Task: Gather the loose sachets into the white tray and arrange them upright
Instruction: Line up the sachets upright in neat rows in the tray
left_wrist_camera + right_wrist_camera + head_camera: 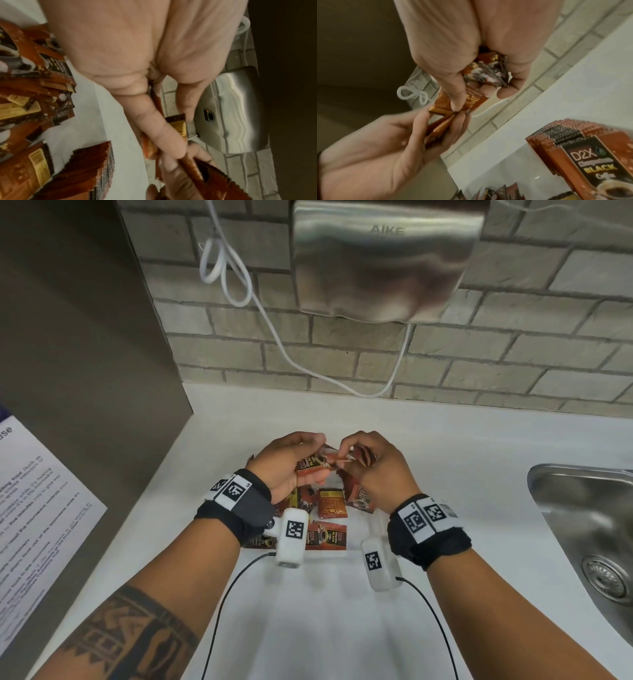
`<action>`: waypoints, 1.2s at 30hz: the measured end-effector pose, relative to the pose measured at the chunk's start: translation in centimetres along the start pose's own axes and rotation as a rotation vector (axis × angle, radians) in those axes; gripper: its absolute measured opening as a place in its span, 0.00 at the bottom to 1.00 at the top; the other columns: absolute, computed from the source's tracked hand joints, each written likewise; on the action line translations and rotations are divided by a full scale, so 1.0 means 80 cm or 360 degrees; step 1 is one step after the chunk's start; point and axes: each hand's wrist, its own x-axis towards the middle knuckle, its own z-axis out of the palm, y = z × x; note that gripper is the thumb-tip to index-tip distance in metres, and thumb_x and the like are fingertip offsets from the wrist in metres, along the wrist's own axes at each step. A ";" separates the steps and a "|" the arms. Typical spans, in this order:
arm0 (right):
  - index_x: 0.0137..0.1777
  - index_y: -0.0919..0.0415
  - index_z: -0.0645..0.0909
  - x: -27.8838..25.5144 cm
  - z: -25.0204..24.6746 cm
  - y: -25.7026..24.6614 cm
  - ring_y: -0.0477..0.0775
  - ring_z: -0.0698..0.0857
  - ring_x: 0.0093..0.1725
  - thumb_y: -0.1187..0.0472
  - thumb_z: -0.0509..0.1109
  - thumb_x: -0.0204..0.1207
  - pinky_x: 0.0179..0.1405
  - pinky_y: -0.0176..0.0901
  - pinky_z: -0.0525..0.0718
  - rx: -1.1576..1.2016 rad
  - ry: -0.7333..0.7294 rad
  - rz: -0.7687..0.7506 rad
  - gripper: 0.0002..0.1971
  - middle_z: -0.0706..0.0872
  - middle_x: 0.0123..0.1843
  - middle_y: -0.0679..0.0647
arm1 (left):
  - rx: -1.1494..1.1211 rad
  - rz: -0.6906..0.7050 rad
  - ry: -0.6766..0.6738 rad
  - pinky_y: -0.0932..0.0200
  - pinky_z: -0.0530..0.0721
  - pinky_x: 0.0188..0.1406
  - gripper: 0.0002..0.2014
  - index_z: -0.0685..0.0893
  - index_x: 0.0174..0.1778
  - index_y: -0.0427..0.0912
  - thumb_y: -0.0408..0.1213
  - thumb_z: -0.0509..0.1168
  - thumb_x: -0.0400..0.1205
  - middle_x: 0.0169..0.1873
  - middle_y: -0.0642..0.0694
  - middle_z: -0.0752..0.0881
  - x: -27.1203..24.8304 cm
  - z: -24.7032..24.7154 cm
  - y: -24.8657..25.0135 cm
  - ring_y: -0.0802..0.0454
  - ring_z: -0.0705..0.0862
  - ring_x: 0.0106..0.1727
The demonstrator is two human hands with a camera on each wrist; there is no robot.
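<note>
Head view: I'm seeing left hand (291,462) and right hand (371,463) both pinching small brown foil coffee sachets (313,463) above the white plastic tray (359,529); loosening either pinch risks spilling them.

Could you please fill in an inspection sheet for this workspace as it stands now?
Surface: white countertop, bare beside the hands.
Job's things: loose sachets lying flat and overlapping; upright row of sachets standing on edge; white tray mostly hidden, edges hard to trace.
Clutter: nothing seen.
Grippers: left hand holds a few sachets; right hand holds a bunch and pinches one at the left hand.
Cables: white cord looped on the wall; black wrist-camera leads.
Surroundings: brick wall, hand dryer, steel sink, printed notice.
</note>
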 end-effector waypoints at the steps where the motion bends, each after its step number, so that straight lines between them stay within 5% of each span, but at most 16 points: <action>1: 0.43 0.48 0.85 -0.002 0.003 0.002 0.41 0.82 0.41 0.68 0.78 0.72 0.44 0.29 0.78 -0.0019 -0.0014 -0.0028 0.12 0.82 0.43 0.47 | 0.0062 0.0024 -0.0025 0.58 0.90 0.37 0.11 0.84 0.62 0.37 0.31 0.69 0.84 0.52 0.40 0.87 0.000 0.001 0.001 0.48 0.90 0.48; 6: 0.58 0.48 0.83 0.005 -0.009 0.008 0.40 0.84 0.39 0.72 0.68 0.78 0.39 0.36 0.84 0.0190 0.0086 0.0257 0.18 0.84 0.41 0.46 | 0.0369 0.0175 0.0032 0.57 0.90 0.38 0.15 0.86 0.60 0.43 0.28 0.75 0.79 0.56 0.41 0.86 0.001 -0.006 0.001 0.49 0.90 0.50; 9: 0.62 0.50 0.82 0.008 -0.018 0.006 0.51 0.90 0.43 0.60 0.70 0.83 0.46 0.47 0.90 0.0530 0.0096 0.0541 0.10 0.88 0.48 0.53 | 0.0552 0.0212 -0.0007 0.59 0.87 0.29 0.16 0.87 0.59 0.46 0.30 0.77 0.77 0.56 0.41 0.89 -0.001 -0.009 0.004 0.48 0.91 0.47; 12: 0.63 0.51 0.83 0.008 -0.021 0.003 0.50 0.91 0.42 0.47 0.76 0.77 0.44 0.47 0.90 0.0584 -0.0176 0.0684 0.17 0.90 0.53 0.53 | 0.0751 0.0257 -0.0099 0.61 0.84 0.23 0.16 0.87 0.55 0.50 0.32 0.79 0.75 0.53 0.41 0.91 -0.001 -0.008 0.006 0.47 0.91 0.38; 14: 0.63 0.53 0.85 0.004 -0.021 0.000 0.45 0.89 0.38 0.50 0.80 0.73 0.40 0.42 0.87 0.0479 -0.0421 0.0634 0.20 0.91 0.48 0.50 | 0.0821 0.0310 -0.0109 0.61 0.83 0.22 0.15 0.88 0.54 0.50 0.33 0.80 0.74 0.53 0.42 0.91 -0.001 -0.004 0.006 0.44 0.91 0.37; 16: 0.63 0.56 0.85 0.001 -0.020 0.003 0.51 0.91 0.42 0.57 0.82 0.71 0.45 0.46 0.88 0.0499 -0.0554 0.0654 0.20 0.93 0.47 0.54 | 0.0738 0.0344 -0.0054 0.61 0.83 0.23 0.14 0.88 0.52 0.50 0.33 0.80 0.74 0.52 0.43 0.91 -0.002 -0.001 0.005 0.47 0.90 0.37; 20: 0.63 0.59 0.86 0.005 -0.019 0.005 0.62 0.91 0.52 0.67 0.80 0.72 0.55 0.57 0.88 0.0743 -0.0364 0.0730 0.19 0.92 0.54 0.63 | 0.0528 0.0270 0.0037 0.62 0.82 0.22 0.16 0.87 0.53 0.49 0.30 0.80 0.73 0.49 0.44 0.90 -0.003 0.001 0.001 0.48 0.88 0.40; 25: 0.66 0.63 0.82 0.011 -0.010 -0.001 0.57 0.92 0.47 0.66 0.76 0.77 0.48 0.49 0.90 0.0982 0.0081 0.0656 0.17 0.92 0.51 0.58 | 0.0513 0.0131 0.0006 0.66 0.76 0.17 0.18 0.86 0.52 0.51 0.31 0.82 0.71 0.52 0.39 0.92 -0.004 0.009 -0.005 0.46 0.88 0.42; 28: 0.68 0.65 0.79 0.008 0.005 -0.004 0.66 0.90 0.56 0.64 0.80 0.74 0.56 0.60 0.90 0.0977 0.0099 0.0554 0.23 0.89 0.59 0.67 | 0.0496 0.0096 -0.0010 0.65 0.75 0.17 0.17 0.86 0.49 0.51 0.33 0.83 0.70 0.48 0.41 0.91 0.000 0.018 -0.011 0.48 0.86 0.41; 31: 0.69 0.58 0.80 0.007 0.012 -0.007 0.66 0.89 0.58 0.69 0.78 0.75 0.54 0.54 0.90 0.0970 0.0077 0.0519 0.23 0.87 0.59 0.65 | 0.0487 0.0107 -0.0062 0.65 0.78 0.18 0.15 0.86 0.48 0.50 0.32 0.82 0.71 0.48 0.41 0.90 0.001 0.024 -0.014 0.47 0.86 0.41; 36: 0.69 0.53 0.78 0.017 -0.008 -0.004 0.58 0.92 0.54 0.75 0.65 0.82 0.57 0.55 0.87 0.0991 0.0171 0.0554 0.21 0.91 0.53 0.59 | 0.0197 0.0002 -0.0230 0.57 0.88 0.29 0.20 0.81 0.64 0.43 0.17 0.63 0.81 0.58 0.34 0.83 -0.001 0.016 -0.004 0.41 0.88 0.49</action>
